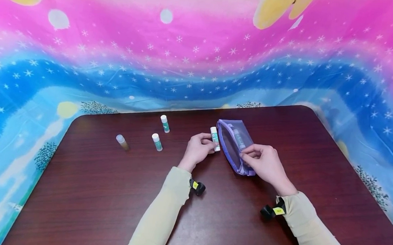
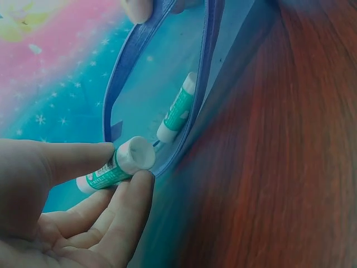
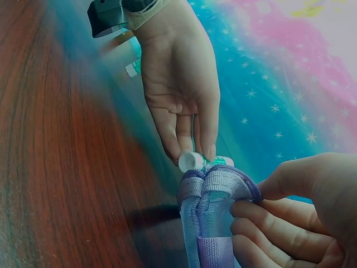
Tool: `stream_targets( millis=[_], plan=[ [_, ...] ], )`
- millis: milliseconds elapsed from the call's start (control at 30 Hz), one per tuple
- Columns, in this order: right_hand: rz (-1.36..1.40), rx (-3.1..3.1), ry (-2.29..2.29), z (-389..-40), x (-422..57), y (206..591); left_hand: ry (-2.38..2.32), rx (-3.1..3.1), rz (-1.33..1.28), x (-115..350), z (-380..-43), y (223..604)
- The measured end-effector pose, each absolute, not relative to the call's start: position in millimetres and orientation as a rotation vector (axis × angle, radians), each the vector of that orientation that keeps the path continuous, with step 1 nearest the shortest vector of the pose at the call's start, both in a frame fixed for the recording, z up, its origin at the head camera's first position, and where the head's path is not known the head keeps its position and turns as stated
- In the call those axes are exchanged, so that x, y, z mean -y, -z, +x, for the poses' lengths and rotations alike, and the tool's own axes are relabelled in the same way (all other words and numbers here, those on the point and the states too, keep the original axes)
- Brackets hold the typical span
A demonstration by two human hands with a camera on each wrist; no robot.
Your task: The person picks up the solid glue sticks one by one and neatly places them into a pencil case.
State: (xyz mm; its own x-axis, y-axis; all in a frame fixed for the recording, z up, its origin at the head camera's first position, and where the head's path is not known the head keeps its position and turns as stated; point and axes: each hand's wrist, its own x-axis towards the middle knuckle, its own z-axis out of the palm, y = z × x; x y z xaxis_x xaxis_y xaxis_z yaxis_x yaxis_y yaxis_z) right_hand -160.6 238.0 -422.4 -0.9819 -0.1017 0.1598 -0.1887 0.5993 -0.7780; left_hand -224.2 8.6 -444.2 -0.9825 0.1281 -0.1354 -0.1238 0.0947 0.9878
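Between thumb and fingers, my left hand [image 1: 198, 148] pinches a white and green glue stick [image 1: 215, 138] beside the mouth of a purple mesh zip pouch [image 1: 226, 159]. In the left wrist view this glue stick [image 2: 109, 173] is tilted, its white end toward the pouch. My right hand [image 1: 265, 161] pinches the pouch's near rim, and the pouch gapes open. Inside lies another glue stick [image 2: 178, 109], seen through the opening. The right wrist view shows the fingers of my right hand [image 3: 301, 206] on the purple edge [image 3: 223, 187].
Two more white and green glue sticks [image 1: 165, 124] [image 1: 157, 142] stand on the dark wooden table [image 1: 108, 192], left of my left hand. Farther left is a tube with a clear cap and brownish body [image 1: 122, 142]. A patterned cloth [image 1: 194, 61] hangs behind the table.
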Motion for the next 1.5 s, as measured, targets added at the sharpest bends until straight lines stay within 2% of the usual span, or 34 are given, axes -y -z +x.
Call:
stream_targets(
  millis=[867,1500],
  plan=[
    [0.236,2.732,-1.348,-159,-237,421,-1.962,-2.042,-0.064,-29,-228,446],
    [0.240,2.716,-1.359,-160,-238,422,-1.984,-2.088,-0.013,-21,-220,443]
  ],
)
